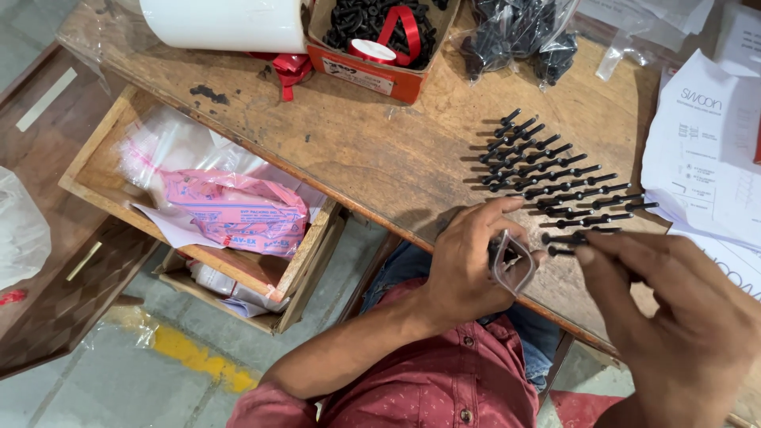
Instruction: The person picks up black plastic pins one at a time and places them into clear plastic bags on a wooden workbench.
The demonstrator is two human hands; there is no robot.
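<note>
Wooden table point(357, 150) as landmark. At its near edge, rows of black screws point(555, 186). Just below them my left hand point(468, 269) pinches a small clear bag point(514, 261) open; my right hand point(674, 317) pinches one screw point(564, 238) at its mouth.

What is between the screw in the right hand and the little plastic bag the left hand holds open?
Nothing visible. The right hand holds a black screw just beside the mouth of the small clear bag pinched open in the left hand. The other screws lie in rows farther back on the table.
</note>
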